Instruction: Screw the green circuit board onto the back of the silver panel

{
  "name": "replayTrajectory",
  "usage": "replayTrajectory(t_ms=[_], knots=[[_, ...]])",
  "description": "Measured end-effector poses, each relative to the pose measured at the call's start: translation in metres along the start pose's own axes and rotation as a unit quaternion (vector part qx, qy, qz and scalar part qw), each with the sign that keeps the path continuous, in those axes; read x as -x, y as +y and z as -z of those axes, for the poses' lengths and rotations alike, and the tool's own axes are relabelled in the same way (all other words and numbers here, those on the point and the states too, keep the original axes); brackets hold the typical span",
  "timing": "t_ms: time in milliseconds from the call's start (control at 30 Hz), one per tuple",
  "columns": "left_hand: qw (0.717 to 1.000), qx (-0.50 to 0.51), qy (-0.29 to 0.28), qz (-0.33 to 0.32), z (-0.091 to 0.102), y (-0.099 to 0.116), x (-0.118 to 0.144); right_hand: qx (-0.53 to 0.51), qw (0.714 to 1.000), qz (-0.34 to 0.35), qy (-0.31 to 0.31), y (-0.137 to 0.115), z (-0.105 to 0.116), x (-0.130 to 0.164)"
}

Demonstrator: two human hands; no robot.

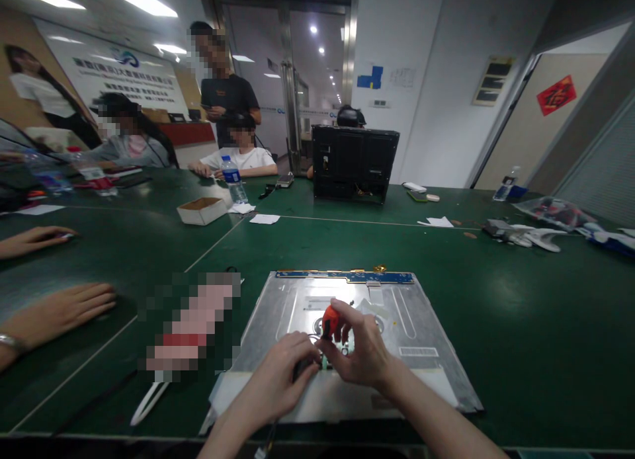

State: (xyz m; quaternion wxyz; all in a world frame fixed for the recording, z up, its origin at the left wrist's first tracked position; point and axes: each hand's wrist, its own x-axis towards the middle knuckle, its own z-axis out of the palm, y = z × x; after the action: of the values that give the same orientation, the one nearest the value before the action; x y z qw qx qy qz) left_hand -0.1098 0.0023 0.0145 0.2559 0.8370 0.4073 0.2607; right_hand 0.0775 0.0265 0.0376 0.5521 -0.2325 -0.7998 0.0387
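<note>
A flat silver metal display panel (417, 313) lies in front of me, with a blue circuit strip (317, 275) along its far edge. My right hand (360, 343) is over the panel's middle, its thumb and fingers closed round the red and black handle of a screwdriver (329, 319). The screwdriver stands roughly upright; its tip is hidden. Just left of it, my left hand (285, 366) rests low on the panel with fingers curled by a small green circuit board (325, 362). Something dark shows under those fingers, too hidden to name. A cable with a white connector (261, 451) hangs below my left wrist.
A pixelated pink item with a white loop (149, 399) lies left of the panel. Another person's hands (74, 307) rest farther left. Across the green table (536, 327) stand a white box (201, 211), a water bottle (233, 180) and a black monitor casing (354, 161). Several people are beyond.
</note>
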Motion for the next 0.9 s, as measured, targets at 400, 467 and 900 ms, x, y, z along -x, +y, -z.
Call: replayTrajectory(t_ms=[400, 467, 900], knots=[[1.000, -0.014, 0.000, 0.012, 0.0008, 0.0035, 0.0002, -0.001, 1.000, -0.008, 0.000, 0.0018, -0.0016, 0.0038], [1.000, -0.012, 0.000, 0.010, 0.0003, 0.0030, 0.0003, 0.004, 1.000, -0.008, 0.006, 0.0036, -0.0034, 0.0055], [1.000, -0.014, -0.010, 0.020, 0.0027, 0.0053, -0.0012, -0.012, 1.000, -0.006, -0.011, 0.0001, 0.0013, 0.0022]])
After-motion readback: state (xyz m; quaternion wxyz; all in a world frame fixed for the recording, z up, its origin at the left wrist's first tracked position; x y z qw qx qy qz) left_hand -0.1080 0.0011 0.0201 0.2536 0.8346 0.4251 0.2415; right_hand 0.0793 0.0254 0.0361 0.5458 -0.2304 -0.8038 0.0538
